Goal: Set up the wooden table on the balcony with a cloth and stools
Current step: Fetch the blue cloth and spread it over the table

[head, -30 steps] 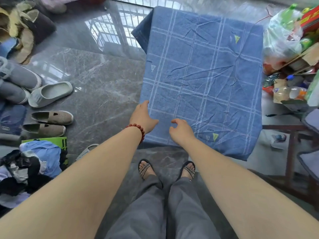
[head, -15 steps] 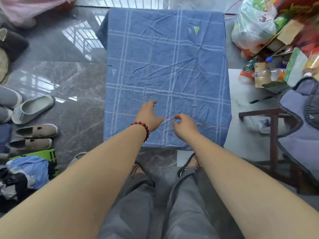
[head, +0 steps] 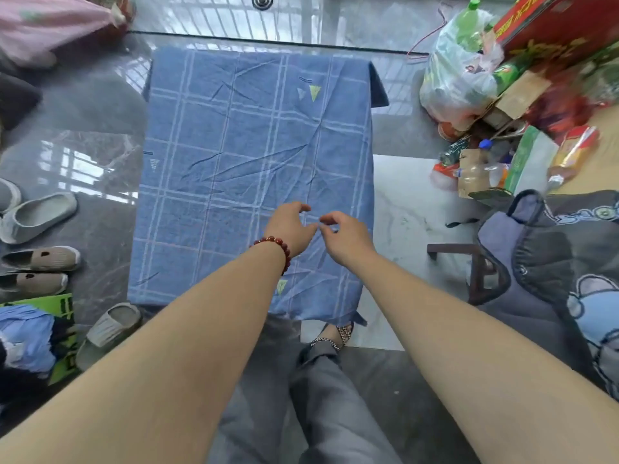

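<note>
A blue checked cloth (head: 234,169) covers the whole table top, so the wood beneath is hidden; its edges hang over the sides and it is creased. My left hand (head: 289,227), with a red bead bracelet at the wrist, rests palm down on the cloth near the front right part. My right hand (head: 346,234) hovers right beside it, fingers curled and apart, thumb and forefinger close to the fabric. Neither hand holds anything. A dark wooden stool (head: 469,266) stands at the right, partly under a grey bag.
Shoes and slippers (head: 38,217) lie on the dark marble floor at the left, with a clothes pile (head: 26,336) below them. At the right are a plastic bag (head: 459,72), bottles, boxes, and a grey printed bag (head: 552,262). My sandalled foot (head: 333,334) shows under the table's front edge.
Both hands have slid from the cloth's front edge further onto the table and to the right, coming closer together. The view has shifted so the table sits more to the left.
</note>
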`<state>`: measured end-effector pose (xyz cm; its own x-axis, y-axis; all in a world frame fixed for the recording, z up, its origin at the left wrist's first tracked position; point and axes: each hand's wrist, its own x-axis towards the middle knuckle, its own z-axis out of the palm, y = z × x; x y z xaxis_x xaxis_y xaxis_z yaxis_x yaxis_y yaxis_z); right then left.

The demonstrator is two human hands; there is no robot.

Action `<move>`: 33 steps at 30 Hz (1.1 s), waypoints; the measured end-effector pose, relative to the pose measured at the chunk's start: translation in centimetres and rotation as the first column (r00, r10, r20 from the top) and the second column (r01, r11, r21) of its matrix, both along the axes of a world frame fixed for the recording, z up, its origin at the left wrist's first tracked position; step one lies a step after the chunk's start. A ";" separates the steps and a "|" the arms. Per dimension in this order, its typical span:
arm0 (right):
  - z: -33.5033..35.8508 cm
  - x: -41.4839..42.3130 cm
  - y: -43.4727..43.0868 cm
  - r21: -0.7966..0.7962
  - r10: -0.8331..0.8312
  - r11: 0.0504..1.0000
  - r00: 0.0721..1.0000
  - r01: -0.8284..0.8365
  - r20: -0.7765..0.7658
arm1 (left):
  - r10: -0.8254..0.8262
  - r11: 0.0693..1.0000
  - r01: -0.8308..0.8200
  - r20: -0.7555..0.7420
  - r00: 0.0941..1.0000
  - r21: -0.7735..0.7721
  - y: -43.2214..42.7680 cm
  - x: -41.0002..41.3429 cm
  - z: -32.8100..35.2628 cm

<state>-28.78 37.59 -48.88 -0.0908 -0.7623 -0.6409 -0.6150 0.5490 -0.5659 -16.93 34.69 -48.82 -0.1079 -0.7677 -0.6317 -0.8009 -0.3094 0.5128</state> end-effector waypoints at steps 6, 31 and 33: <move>-0.6 -2.3 -3.6 0.005 -0.035 0.999 0.999 0.035 0.001 | -0.013 1.000 0.013 0.019 1.000 0.017 -3.7 -1.0 -0.5; -7.4 -5.5 -21.3 0.019 -0.017 1.000 0.965 0.023 -0.263 | 0.067 0.996 -0.082 0.384 0.921 0.021 -20.4 -1.3 -6.1; -7.5 -6.3 -22.5 0.021 0.038 0.999 0.935 -0.033 -0.352 | 0.128 0.990 -0.139 0.408 0.904 -0.002 -21.3 -2.7 -6.3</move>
